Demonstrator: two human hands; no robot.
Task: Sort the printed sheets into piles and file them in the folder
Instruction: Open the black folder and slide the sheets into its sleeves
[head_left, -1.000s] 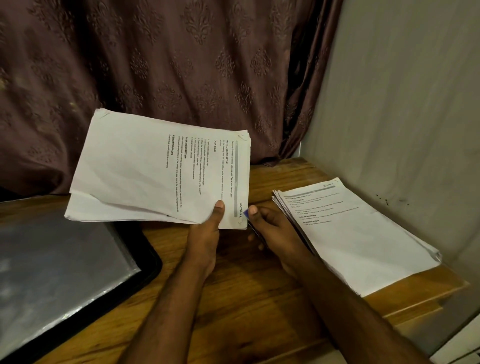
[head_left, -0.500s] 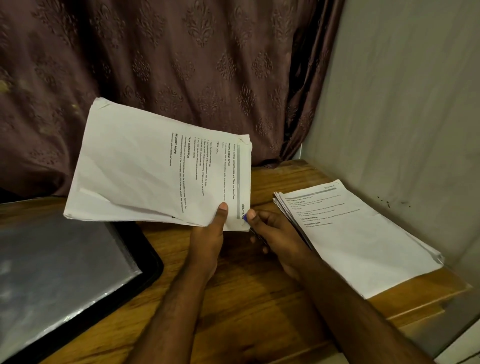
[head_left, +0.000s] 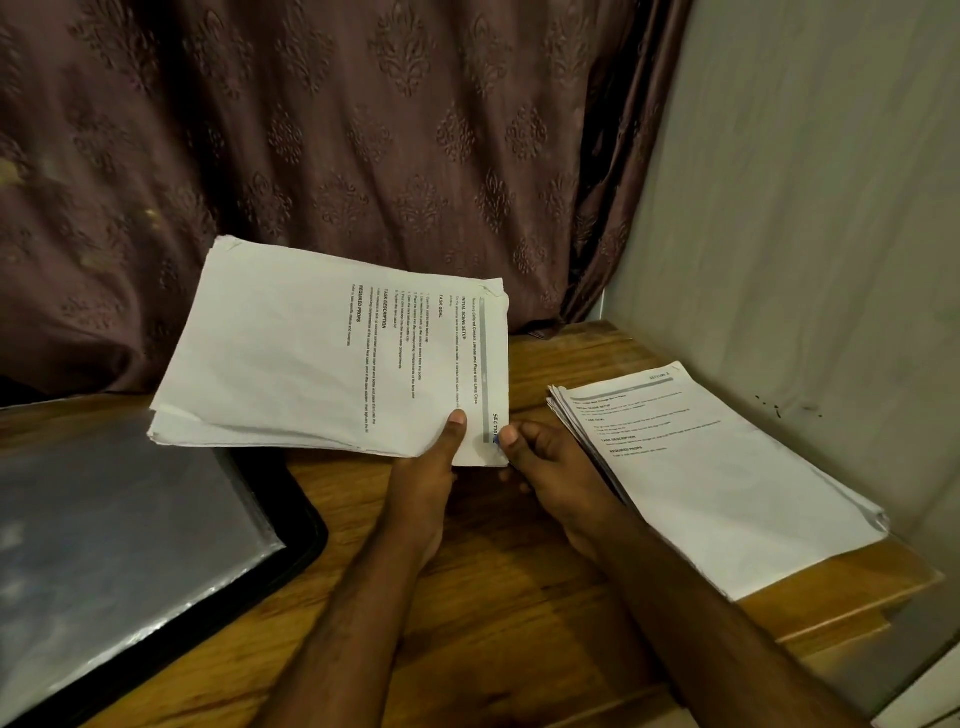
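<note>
Above wooden table (head_left: 493, 597), both hands pinching sheet stack (head_left: 322, 358), perhaps top page.

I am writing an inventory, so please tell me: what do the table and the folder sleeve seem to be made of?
Table: seems wood or wood veneer, warm brown, slightly glossy; grain lines show. Folder sleeve: seems clear plastic film, shiny; it reflects light and wrinkles, inside a black folder cover of unclear material.

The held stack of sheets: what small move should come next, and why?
Probably peel the top sheet off with the right hand, which pinches its near corner, and lay it on the pile at the right. The left hand grips the held stack above the table; the folder lies open at the left.
</note>
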